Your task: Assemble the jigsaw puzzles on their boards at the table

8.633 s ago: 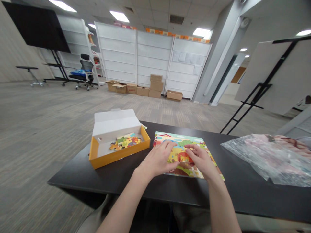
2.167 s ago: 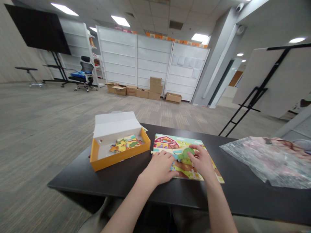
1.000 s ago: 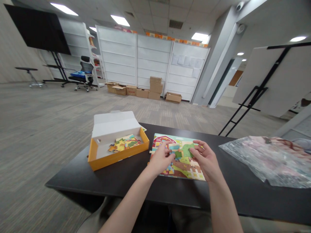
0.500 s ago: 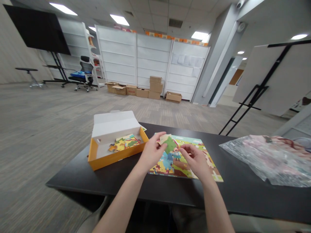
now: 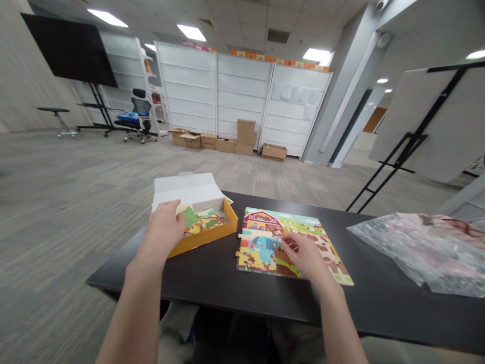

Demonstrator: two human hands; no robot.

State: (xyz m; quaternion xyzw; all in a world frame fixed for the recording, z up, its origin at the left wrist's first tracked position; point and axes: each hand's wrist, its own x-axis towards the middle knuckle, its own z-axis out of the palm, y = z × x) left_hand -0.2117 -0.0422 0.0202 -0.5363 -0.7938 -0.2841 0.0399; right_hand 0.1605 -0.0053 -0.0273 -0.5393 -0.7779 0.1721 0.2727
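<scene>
A black rectangular table point(image 5: 223, 283) bears a yellow cardboard box point(image 5: 212, 235) with its white lid raised; a colorful flat farm-scene board point(image 5: 310, 230) lies right of the box. On the board's box-side part sits a joined blue-elephant section point(image 5: 262, 246). The right hand point(image 5: 306, 254) is beside that section, fingers bent; whether they grip anything is unclear. The left hand point(image 5: 161, 231), nearer the box, pinches a flat green-and-cream puzzle piece point(image 5: 188, 216) just right of its palm, over the box's left part; its long axis is unclear.

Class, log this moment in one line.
left hand: holding green puzzle piece over open yellow cardboard box | right hand: at rectangular farm-picture board | blue-elephant puzzle section: on board
</scene>
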